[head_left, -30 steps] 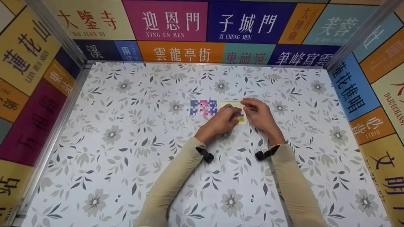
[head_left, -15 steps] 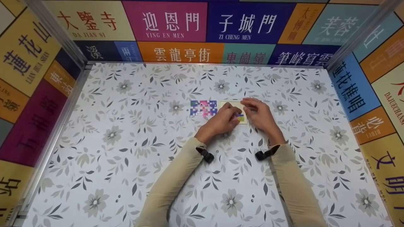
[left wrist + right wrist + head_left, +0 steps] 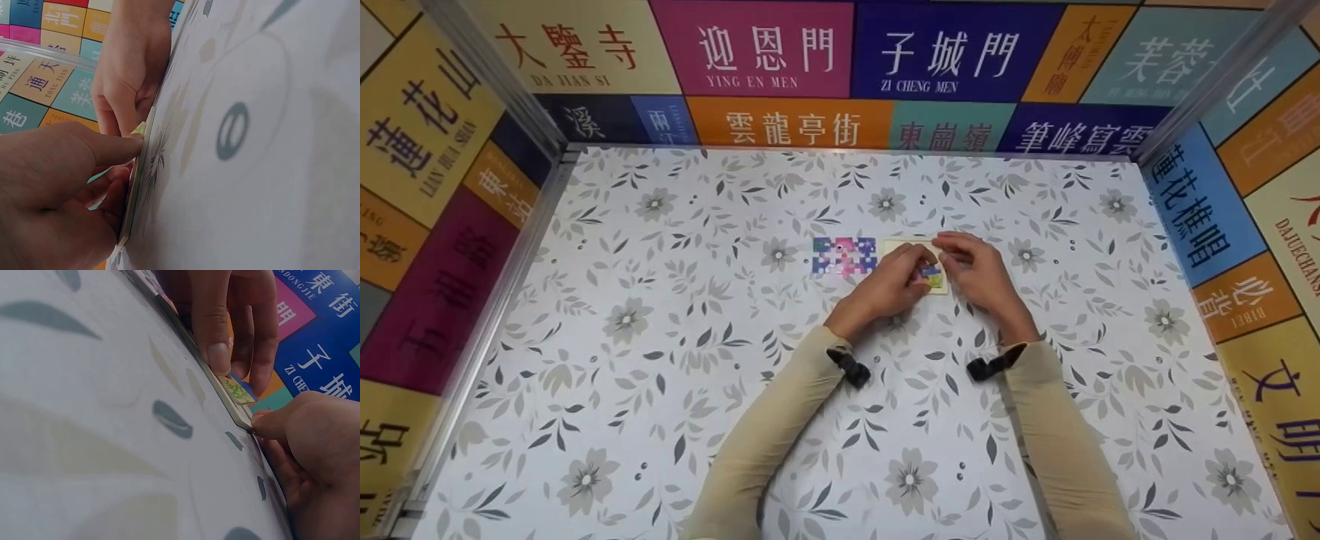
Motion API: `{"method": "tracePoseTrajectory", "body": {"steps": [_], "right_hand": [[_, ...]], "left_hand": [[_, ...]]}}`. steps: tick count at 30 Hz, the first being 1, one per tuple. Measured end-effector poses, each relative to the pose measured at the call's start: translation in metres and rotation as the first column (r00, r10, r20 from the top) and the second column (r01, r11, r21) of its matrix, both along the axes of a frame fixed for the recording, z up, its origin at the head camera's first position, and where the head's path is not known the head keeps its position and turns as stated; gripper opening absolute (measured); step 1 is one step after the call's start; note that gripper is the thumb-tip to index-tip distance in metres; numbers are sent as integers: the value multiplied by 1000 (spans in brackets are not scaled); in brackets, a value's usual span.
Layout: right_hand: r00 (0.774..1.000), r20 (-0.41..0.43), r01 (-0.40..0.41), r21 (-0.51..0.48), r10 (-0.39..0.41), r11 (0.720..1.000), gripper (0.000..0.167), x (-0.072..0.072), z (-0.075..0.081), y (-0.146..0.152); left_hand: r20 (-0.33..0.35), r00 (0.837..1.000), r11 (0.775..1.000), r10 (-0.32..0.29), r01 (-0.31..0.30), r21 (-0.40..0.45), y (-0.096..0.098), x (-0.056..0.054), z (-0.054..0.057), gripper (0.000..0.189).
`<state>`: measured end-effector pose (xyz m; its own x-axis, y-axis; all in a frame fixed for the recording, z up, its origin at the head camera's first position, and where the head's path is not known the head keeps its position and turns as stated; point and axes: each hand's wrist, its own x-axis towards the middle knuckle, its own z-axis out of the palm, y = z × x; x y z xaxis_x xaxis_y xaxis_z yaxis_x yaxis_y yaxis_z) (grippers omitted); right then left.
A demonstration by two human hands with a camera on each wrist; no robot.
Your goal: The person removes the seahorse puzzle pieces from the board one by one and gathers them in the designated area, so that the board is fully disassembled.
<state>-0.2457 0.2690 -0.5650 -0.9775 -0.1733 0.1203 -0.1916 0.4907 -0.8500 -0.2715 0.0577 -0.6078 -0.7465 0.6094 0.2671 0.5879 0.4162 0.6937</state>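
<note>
A cream-rimmed puzzle board lies flat on the flowered tabletop, mostly covered by the hands. My left hand bends over its middle; thumb and fingers pinch a small green-and-yellow puzzle piece close over the board's right end. Blue and yellow picture parts show beside those fingers in the head view. At the board's right side, my right hand holds the edge, thumb against the near corner and fingers curled toward the far corner. The left hand hides much of the board's inside.
Just left of the board lies a group of joined puzzle pieces in pink and purple. Upright panels with coloured lettering border the table at the back and both sides.
The left fingers have shifted slightly at the board, and a little more yellow shows beside them. The right hand and the joined pieces stay in place.
</note>
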Motion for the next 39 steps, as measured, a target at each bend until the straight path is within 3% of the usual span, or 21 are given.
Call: {"method": "tracePoseTrajectory", "body": {"steps": [3, 12, 15, 17, 22, 24, 31, 35, 39], "right_hand": [[1000, -8, -4, 0, 4, 1000, 31, 0, 0, 1], [1000, -5, -9, -15, 9, 1000, 31, -1, 0, 2], [1000, -3, -5, -25, 5, 1000, 31, 0, 0, 1], [1000, 12, -1, -33, 1, 999, 32, 3, 6, -3], [1000, 18, -6, -18, 6, 1000, 32, 2, 7, -2], [1000, 9, -7, -11, 7, 1000, 31, -1, 1, 1], [1000, 10, 6, -16, -6, 1000, 31, -1, -2, 2], [1000, 14, 7, -19, -7, 1000, 31, 0, -1, 1], [1000, 22, 10, -1, -10, 1000, 31, 0, -1, 0]], "left_hand": [[-8, 1000, 1000, -2, 2, 17, 1, -1, 0, 37], [10, 1000, 999, 11, -11, -51, 3, 0, 2, 38], [17, 1000, 999, 14, -13, -47, 2, 4, 7, 39], [24, 1000, 999, 14, -13, -36, -1, 9, 16, 38], [-10, 1000, 999, 18, -18, -47, -7, 3, 12, 40], [-19, 999, 998, 25, -26, -55, -7, -2, 5, 41], [108, 993, 999, 45, -42, -26, -27, 29, 70, 42], [96, 993, 997, 73, -71, -23, -39, 33, 78, 41], [57, 994, 996, 88, -87, -23, -53, 35, 80, 39]]}}
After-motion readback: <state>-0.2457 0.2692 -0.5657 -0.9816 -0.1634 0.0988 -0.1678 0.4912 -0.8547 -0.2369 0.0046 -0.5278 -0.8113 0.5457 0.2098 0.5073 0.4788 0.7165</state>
